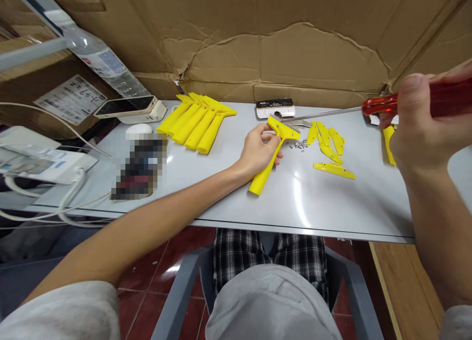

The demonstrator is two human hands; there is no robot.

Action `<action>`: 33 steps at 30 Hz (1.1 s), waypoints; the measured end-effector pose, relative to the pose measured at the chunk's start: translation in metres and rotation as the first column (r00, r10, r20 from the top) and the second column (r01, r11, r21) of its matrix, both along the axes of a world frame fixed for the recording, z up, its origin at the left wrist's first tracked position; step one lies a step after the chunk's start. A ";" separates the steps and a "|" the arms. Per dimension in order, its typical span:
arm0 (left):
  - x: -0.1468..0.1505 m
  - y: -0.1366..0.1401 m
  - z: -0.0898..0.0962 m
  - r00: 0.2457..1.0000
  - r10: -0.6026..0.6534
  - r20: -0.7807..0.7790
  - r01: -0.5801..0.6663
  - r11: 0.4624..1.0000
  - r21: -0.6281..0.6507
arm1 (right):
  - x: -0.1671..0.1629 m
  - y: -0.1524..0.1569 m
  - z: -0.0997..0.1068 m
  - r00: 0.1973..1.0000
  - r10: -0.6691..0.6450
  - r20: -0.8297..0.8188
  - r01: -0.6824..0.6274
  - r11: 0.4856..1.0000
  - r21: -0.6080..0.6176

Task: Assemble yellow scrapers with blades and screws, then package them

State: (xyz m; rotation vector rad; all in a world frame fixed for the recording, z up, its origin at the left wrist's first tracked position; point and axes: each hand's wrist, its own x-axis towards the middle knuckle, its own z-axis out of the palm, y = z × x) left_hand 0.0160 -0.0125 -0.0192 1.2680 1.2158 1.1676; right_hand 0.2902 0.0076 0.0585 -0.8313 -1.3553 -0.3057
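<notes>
My left hand is closed around the neck of a yellow scraper, whose wide head points away from me and whose handle lies toward me. My right hand, raised at the right, grips a screwdriver by its red handle. The long metal shaft runs left, and its tip appears close to the scraper's head; whether it touches a screw I cannot tell. Small screws lie in a loose pile just right of the scraper. Beside them are several flat yellow blade covers with holes.
Several yellow scrapers lie in a row at the left back. A small black-and-white box stands against the cardboard. A phone, a water bottle and a power strip with cables occupy the left. Another yellow piece lies behind my right hand.
</notes>
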 end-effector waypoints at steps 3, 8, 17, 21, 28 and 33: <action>0.000 0.000 0.000 1.000 -0.004 0.001 0.004 1.000 0.005 | -0.005 -0.002 0.000 0.986 0.015 0.166 -0.039 0.989 0.145; 0.001 -0.001 0.002 1.000 0.005 -0.002 -0.005 1.000 -0.002 | -0.006 -0.004 -0.001 0.976 -0.099 0.193 0.078 0.990 0.116; 0.003 -0.003 0.005 1.000 0.005 0.003 -0.005 1.000 -0.003 | -0.007 -0.005 -0.001 0.979 0.038 0.202 -0.064 0.990 0.124; 0.003 -0.003 0.005 1.000 0.007 -0.003 -0.007 1.000 -0.003 | -0.007 -0.006 -0.001 0.979 0.006 0.203 -0.030 0.993 0.114; 0.002 -0.003 0.004 1.000 0.005 -0.004 -0.005 1.000 -0.012 | -0.008 -0.005 0.000 0.965 0.010 0.261 -0.045 0.991 0.128; 0.003 -0.002 0.003 1.000 0.017 -0.011 -0.017 1.000 -0.019 | -0.016 -0.012 0.003 0.946 0.177 0.271 -0.205 0.976 0.078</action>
